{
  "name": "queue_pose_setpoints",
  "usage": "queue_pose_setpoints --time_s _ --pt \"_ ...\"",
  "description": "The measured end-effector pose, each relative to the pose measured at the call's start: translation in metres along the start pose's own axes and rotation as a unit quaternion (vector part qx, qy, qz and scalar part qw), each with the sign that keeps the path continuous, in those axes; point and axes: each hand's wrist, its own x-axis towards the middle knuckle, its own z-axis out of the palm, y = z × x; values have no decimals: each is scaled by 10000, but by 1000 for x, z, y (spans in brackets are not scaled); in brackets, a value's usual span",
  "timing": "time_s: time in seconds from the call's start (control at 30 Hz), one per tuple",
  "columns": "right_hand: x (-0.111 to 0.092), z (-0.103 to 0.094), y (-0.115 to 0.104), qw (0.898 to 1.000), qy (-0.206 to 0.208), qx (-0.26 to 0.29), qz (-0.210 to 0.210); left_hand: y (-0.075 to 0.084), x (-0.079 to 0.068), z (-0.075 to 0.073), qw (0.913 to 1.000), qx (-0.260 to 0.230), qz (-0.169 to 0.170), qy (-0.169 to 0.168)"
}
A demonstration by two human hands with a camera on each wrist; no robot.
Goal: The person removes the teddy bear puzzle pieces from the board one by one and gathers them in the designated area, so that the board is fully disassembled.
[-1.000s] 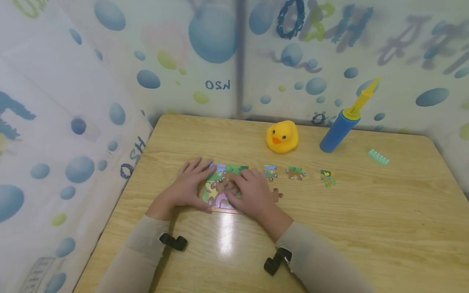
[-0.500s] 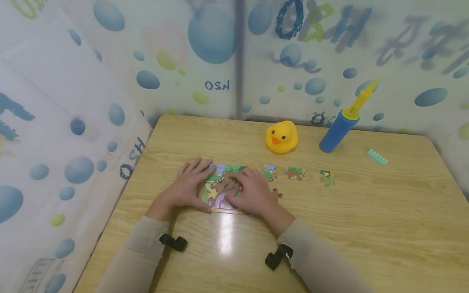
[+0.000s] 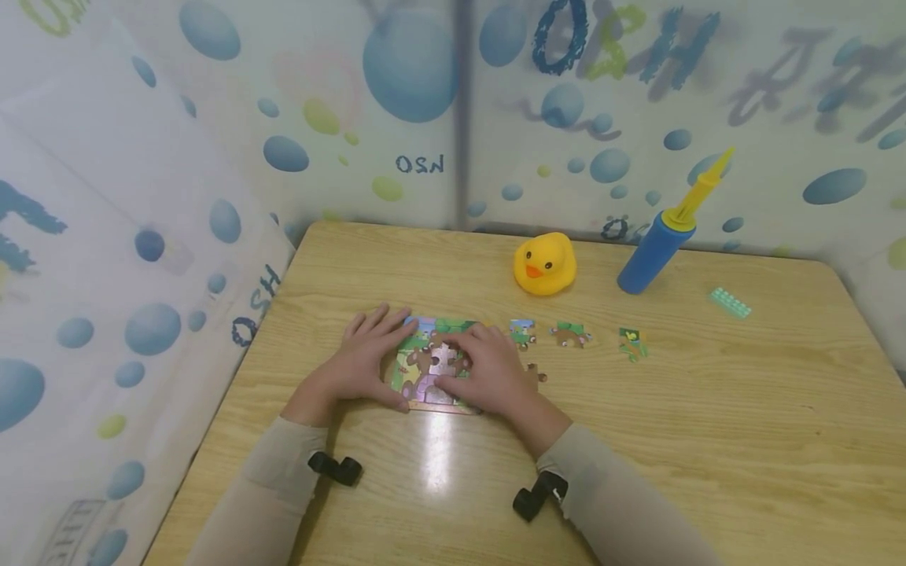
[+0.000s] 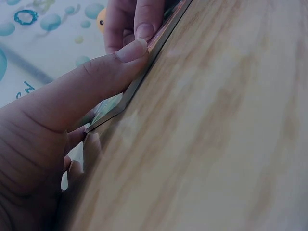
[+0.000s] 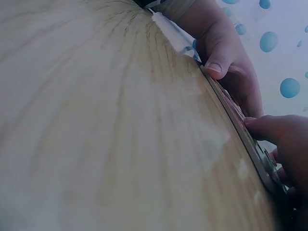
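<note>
A jigsaw puzzle with a brown bear picture lies flat on the table, a pale shiny patch at its middle. My left hand rests with spread fingers along its left side. In the left wrist view its thumb presses the board's near edge. My right hand is over the puzzle's right half, index finger and thumb curled at a brown puzzle piece by the shiny patch. In the right wrist view, the right thumb is low over the puzzle. The palm hides the puzzle's right side.
Loose puzzle pieces lie to the right: a blue-green piece, a brown-green piece, a dark green one and a brown one. Behind them stand a yellow rubber duck and a blue hand pump; a mint toy brick lies right.
Brown showed at the puzzle's middle earlier; a pale shiny patch shows there now. My right index finger and thumb have shifted slightly left. My left hand has stayed in place.
</note>
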Motion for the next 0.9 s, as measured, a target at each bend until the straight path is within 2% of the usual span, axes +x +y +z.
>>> queue_pose_setpoints --time_s 0.27,0.5,0.73,0.9 --pt "-2 1 2 9993 303 103 -184 2 1 -2 10000 23 11 -5" --pt "-5 -1 -1 9960 569 -426 -542 2 -1 0 10000 -46 9 9" --pt "-9 2 0 9854 887 -817 -1204 3 -1 0 10000 -47 -17 10" --pt "-10 1 1 9791 1084 -713 -1568 3 -1 0 10000 -26 -40 6"
